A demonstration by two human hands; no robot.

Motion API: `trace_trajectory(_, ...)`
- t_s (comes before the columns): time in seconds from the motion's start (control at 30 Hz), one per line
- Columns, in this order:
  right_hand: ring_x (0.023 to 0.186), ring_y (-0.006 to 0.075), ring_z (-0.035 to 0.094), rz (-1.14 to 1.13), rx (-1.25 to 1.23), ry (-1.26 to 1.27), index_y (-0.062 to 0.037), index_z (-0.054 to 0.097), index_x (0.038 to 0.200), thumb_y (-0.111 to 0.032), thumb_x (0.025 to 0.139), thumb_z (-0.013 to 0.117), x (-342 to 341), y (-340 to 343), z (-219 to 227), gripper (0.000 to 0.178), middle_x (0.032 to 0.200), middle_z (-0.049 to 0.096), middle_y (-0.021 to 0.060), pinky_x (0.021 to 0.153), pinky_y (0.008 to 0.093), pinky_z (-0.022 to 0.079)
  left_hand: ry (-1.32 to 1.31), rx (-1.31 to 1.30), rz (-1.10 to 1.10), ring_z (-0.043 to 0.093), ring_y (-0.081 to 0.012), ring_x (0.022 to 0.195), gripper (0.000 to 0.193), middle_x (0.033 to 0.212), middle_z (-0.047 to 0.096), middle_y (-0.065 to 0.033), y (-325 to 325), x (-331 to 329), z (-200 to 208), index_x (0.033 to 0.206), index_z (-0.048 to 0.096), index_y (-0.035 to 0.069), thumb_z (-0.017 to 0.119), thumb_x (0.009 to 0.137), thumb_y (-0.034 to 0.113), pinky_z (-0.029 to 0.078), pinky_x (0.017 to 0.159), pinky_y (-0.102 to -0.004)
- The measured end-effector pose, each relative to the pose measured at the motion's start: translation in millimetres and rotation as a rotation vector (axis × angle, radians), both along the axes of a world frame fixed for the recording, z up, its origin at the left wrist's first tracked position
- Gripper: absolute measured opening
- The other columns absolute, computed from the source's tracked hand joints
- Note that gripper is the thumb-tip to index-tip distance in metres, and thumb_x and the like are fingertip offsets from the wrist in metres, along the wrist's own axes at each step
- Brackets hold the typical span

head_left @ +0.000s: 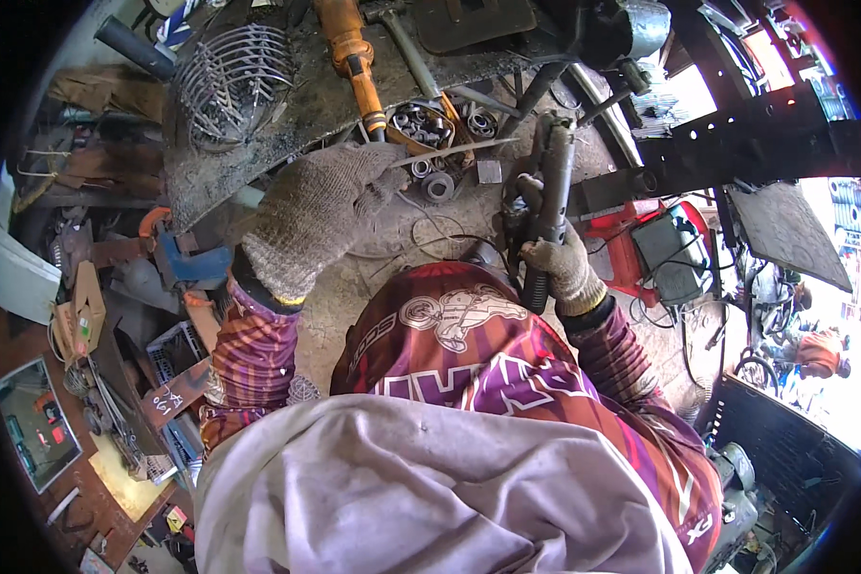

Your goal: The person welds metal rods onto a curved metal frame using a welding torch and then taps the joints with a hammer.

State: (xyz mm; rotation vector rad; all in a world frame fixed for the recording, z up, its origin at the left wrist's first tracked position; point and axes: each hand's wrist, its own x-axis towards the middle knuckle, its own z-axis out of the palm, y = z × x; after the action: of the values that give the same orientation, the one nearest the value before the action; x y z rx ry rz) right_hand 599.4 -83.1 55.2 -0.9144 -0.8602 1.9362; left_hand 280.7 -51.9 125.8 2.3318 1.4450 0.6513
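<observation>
1. Maroon fabric makes up the wearer's shirt (411,297), which carries the boldest print: big pale-outlined letters across the chest, cut off by a grey cloth (392,478), with a line drawing like a motorcycle above and smaller dark lettering beside it.

2. Beyond the hands stands a dark, worn bench (306,120), with an orange-bodied power tool (352,57) lying on it; I can read no label there at this scale.

3. Gloved in knit fabric, the left grip (320,215) is closed to a pinch at its fingertips on a thin rod. The right grip (564,268) is wrapped around the lower part of a metal tube assembly.

4. That tube assembly (555,182) points away from the wearer, above the floor and right of the rod. It looks heavy and rigid, probably top-heavy when held so low; a hold nearer mid-barrel should balance better. Any grease would make it slippery. No writing on it can be made out.

5. Off to the left, a reddish-brown panel (187,385) bears pale, hand-drawn characters.

6. Slimmest is the rod (459,148), its free end reaching toward the tube. It seems light and fairly stiff, perhaps bendable; pinching farther along would steady its tip.
</observation>
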Motion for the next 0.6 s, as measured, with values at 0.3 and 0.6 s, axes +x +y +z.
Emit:
trace_trajectory(0.3, 0.098, 0.0151, 0.062, 0.157, -0.02, -0.167, -0.0022, 0.04, 0.154, -0.007, 0.073, 0.077, -19.6, 4.8, 6.5, 0.089, 0.113, 0.064, 0.0063, 0.085, 0.0306, 0.053, 0.078, -0.01, 0.01, 0.072, -0.0349, 0.09, 0.031, 0.099, 0.072, -0.019, -0.1, -14.5, 2.1, 0.122, 0.071, 0.007, 0.062, 0.102, 0.029, 0.057, 0.073, -0.0409)
trace_trajectory(0.6, 0.094, 0.0143, 0.063, 0.132, -0.014, -0.256, -0.0014, 0.048, 0.146, -0.008, 0.073, 0.078, -24.7, 8.4, 10.3, 0.079, 0.109, 0.065, 0.0048, 0.084, 0.0307, 0.053, 0.235, 0.181, 0.035, 0.069, -0.0345, 0.078, 0.027, 0.088, 0.069, -0.0147, 3.6, -7.1, 19.4, 0.12, 0.071, 0.012, 0.063, 0.101, 0.029, 0.056, 0.066, -0.0428)
